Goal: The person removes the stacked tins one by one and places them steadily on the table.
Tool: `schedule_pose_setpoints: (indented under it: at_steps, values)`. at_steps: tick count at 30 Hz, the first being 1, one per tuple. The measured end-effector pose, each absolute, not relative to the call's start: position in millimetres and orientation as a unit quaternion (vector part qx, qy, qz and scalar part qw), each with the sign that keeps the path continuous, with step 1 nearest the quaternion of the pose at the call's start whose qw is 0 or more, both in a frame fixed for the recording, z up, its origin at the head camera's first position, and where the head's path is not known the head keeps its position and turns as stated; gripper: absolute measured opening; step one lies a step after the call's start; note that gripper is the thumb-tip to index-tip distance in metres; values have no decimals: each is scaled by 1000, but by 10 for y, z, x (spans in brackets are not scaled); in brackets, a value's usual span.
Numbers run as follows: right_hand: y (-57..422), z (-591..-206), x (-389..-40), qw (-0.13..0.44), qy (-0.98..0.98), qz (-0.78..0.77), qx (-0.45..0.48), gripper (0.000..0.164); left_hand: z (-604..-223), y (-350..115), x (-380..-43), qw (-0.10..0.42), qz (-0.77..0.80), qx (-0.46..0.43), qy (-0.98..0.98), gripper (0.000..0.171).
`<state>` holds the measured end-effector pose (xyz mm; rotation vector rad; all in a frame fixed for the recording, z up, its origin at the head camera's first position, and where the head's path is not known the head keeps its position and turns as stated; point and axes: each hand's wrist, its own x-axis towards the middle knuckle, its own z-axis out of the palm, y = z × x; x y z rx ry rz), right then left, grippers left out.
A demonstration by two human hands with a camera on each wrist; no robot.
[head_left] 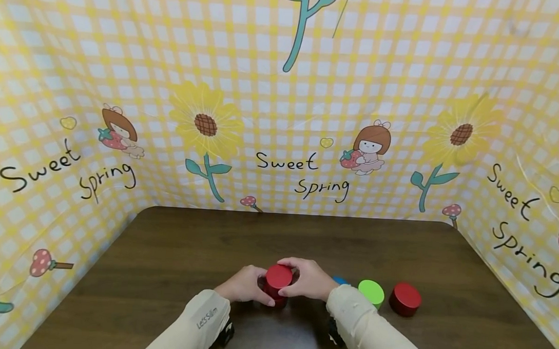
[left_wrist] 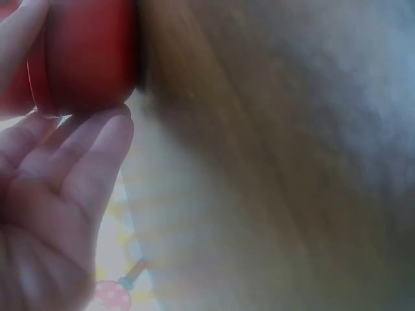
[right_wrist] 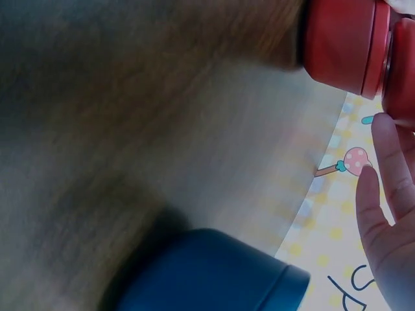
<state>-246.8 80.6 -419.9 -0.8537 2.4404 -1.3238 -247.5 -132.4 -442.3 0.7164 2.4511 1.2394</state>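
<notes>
Two round red tins stand one on top of the other at the middle of the table. My left hand (head_left: 245,285) grips the stack from the left, its fingers around the lower red tin (left_wrist: 94,58) and its thumb in front. From the right, my right hand (head_left: 310,279) holds the upper red tin (head_left: 278,275) between thumb and fingers. In the right wrist view the upper tin sits right at the rim of the lower one, whose lid seam shows.
Right of the stack are a blue tin (right_wrist: 207,275), a green tin (head_left: 371,293) and another red tin (head_left: 405,299). My right forearm partly covers the blue and green ones. A checked cloth (head_left: 282,102) rises behind the dark wooden table (head_left: 203,238) and along its sides.
</notes>
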Motion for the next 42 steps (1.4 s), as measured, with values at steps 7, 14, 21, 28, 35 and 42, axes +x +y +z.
schedule_pose_setpoints:
  at_steps: [7,14,21,28,35,42]
  values:
    - [902,-4147,-2457,100,838,-442,-303,56,-4400,-1298,-2466,158,433,246,853,42]
    - [1029,-4123,-2480,88,852,-426,-292,55,-4381,-1299,-2475,165,423,252,855,58]
    - [1198,-4061,-2489,95,862,-419,-268,56,-4371,-1293,-2488,162,393,256,868,58]
    - [1418,-4078,-2519,93,869,-413,-255,57,-4346,-1266,-2479,153,376,252,879,61]
    - [1596,-4027,-2494,90,876,-404,-245,57,-4337,-1266,-2484,145,359,252,887,61]
    - [1796,-3958,-2444,77,878,-396,-256,56,-4290,-1240,-2481,134,331,263,896,56]
